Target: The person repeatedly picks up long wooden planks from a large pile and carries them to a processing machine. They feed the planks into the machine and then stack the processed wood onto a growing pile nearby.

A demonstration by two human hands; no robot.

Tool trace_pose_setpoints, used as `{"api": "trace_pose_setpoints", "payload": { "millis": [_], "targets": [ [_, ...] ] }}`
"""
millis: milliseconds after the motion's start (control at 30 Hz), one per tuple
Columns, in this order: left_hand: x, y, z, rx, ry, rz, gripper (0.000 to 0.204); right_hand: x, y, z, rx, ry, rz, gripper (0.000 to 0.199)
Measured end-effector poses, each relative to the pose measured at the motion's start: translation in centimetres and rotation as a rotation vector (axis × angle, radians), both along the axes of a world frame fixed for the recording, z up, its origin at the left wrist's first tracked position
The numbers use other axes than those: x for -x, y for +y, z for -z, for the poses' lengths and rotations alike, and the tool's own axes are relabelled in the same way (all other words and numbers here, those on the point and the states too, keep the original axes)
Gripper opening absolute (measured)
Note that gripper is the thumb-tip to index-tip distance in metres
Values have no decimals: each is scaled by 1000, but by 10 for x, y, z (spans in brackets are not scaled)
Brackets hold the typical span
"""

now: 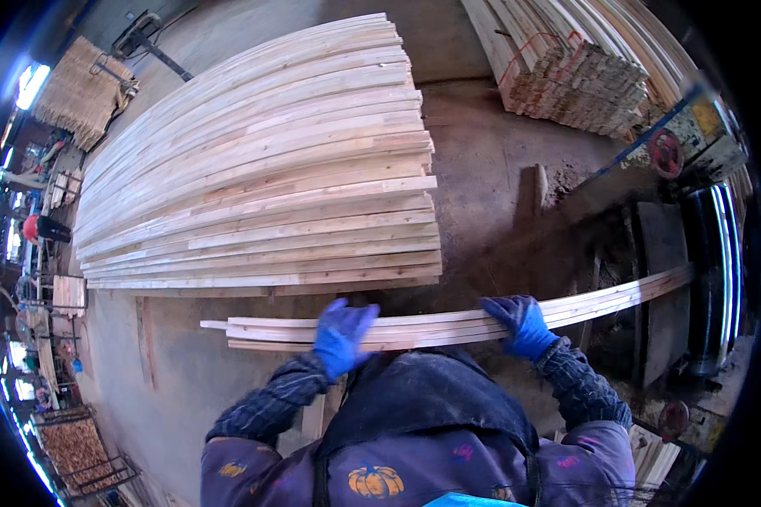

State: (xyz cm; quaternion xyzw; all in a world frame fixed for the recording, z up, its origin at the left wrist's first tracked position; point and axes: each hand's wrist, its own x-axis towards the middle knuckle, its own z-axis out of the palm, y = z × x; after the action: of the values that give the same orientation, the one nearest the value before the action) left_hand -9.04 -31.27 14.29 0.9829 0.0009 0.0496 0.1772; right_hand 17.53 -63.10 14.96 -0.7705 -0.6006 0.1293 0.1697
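Note:
Both my hands wear blue and dark gloves. A few long, pale wooden strips (pixel 435 328) lie side by side across the front of my body, their left ends uneven. My left hand (pixel 342 338) is closed over them near that left end, slightly blurred. Further right, my right hand (pixel 517 326) grips the same strips from above, its fingers bent over their far edge. The strips' right ends reach a dark machine roller (pixel 708 279). Just beyond my hands lies a large stack of pale wooden strips (pixel 262 169).
A strapped lumber bundle (pixel 566 84) stands at the far right. Beside the roller is a machine with a red handwheel (pixel 666 153). More wood stacks (pixel 80 89) line the left. A person in red (pixel 32 228) is in the left background.

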Motion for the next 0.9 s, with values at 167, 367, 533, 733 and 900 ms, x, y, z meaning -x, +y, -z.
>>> {"api": "trace_pose_setpoints", "payload": {
  "millis": [167,367,533,733,900],
  "targets": [
    [58,69,-16,-144,257,-70,84,-30,-55,0,111,-100,102,65],
    [16,30,-12,-113,180,92,73,-61,-110,-35,205,-310,243,69],
    [-47,-23,3,-76,153,110,73,-42,-52,-17,43,-159,135,85],
    [-124,-99,11,-84,228,192,42,22,27,7,-33,-26,61,94],
    [-170,-126,-25,169,264,232,38,-5,11,-23,-5,12,146,81]
  ]
}}
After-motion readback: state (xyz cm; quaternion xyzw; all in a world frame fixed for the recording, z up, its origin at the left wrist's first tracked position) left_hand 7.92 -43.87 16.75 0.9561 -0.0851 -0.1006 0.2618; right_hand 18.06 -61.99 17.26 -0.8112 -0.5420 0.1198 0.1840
